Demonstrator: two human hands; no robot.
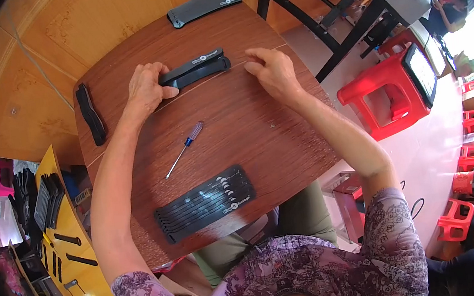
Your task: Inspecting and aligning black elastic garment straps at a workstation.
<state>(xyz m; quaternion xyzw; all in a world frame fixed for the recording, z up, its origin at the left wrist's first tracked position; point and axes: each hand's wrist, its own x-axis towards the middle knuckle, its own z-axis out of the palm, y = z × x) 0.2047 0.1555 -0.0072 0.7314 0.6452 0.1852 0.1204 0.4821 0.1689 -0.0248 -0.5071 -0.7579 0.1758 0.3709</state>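
Note:
My left hand [148, 88] grips the left end of a folded black strap [195, 66] near the far middle of the wooden table. The strap's two layers spread apart a little, and pale printing marks the upper one. Right of the strap's free end, my right hand [275, 72] hovers or rests with bent, parted fingers, touching nothing that I can see. A screwdriver [186, 149] with a clear blue handle lies nearer to me. Close to the front edge is a flat black set of slotted strips [205, 204] side by side.
At the table's [271, 138] left edge lies a dark bundle of straps [90, 115]; another black stack [204, 9] sits at the far edge. Left stands a yellow board [88, 276] with black strips. Right are a red stool [386, 96] and a black-framed table [315, 16].

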